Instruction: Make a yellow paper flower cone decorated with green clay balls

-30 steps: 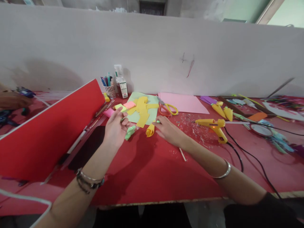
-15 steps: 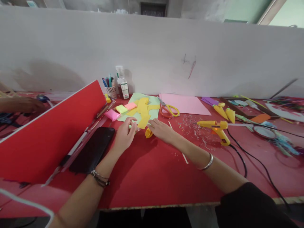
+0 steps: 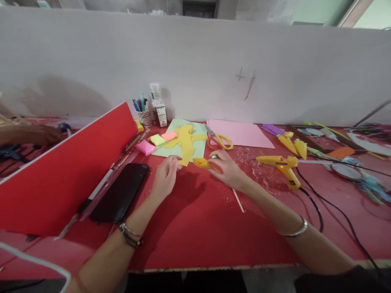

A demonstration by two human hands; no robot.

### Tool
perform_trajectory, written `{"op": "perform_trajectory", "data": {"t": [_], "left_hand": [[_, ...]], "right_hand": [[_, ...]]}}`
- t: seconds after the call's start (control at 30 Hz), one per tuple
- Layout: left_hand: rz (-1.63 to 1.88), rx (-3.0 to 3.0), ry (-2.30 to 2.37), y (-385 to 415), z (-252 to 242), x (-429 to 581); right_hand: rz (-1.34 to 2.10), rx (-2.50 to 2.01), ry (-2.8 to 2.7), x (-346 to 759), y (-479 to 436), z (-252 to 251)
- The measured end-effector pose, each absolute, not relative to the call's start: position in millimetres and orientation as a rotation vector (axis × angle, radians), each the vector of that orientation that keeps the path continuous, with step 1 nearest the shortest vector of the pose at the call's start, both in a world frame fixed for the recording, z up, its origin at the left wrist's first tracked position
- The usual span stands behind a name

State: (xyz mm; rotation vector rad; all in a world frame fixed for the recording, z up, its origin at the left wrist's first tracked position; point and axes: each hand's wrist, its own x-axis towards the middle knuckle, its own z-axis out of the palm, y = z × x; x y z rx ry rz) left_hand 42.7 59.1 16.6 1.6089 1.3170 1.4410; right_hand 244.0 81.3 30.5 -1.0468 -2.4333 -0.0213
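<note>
My right hand [image 3: 227,169] is closed around the lower end of a yellow rolled flower [image 3: 201,162], whose wider end points left. A light green spot shows at one of its fingertips. To the left, my left hand [image 3: 166,175] has thumb and fingers pressed together; anything between them is too small to make out. Just beyond the hands, yellow strips [image 3: 186,152] lie crossed on a pale green sheet [image 3: 198,126]. Scissors [image 3: 224,141] with yellow and red handles rest at that sheet's right edge.
A glue gun [image 3: 279,162] with a lit orange light and black cable lies right, near clear scraps and a white stick [image 3: 238,200]. A black phone [image 3: 119,193] and red board [image 3: 76,162] stand left. Beyond the board is another person's hand [image 3: 30,134].
My right hand has moved right and lifted the yellow flower away from my left hand. The two hands, close together before, are now farther apart. My left hand's fingers have drawn together.
</note>
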Motion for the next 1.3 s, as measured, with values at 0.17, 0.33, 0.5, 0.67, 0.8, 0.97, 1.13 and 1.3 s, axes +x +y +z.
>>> {"op": "perform_trajectory", "data": {"t": [0.17,0.33,0.5,0.67,0.8,0.97,1.13,1.3], "left_hand": [[1.288,1.566,1.179,52,15,59],[1.276,1.586,1.158,39,12,76],[1.331,1.609,1.22,38,12,78],[1.419,1.56,1.264,37,22,70],[1.05,1.556,1.008,28,30,67],[0.638,1.545,0.879,23,30,69],[0.58,1.523,1.003,25,27,72],[0.506,1.509,1.036,23,24,75]], "right_hand": [[0.322,-1.081,-2.153,242,66,31],[0.426,-0.983,-2.237,225,45,29],[0.565,-0.971,-2.22,220,40,24],[0.812,-1.082,-1.854,222,44,14],[1.026,-1.048,-1.572,222,46,13],[1.054,-1.051,-1.501,224,44,23],[1.144,-1.037,-1.515,223,39,29],[1.313,-0.955,-1.43,221,35,28]]}}
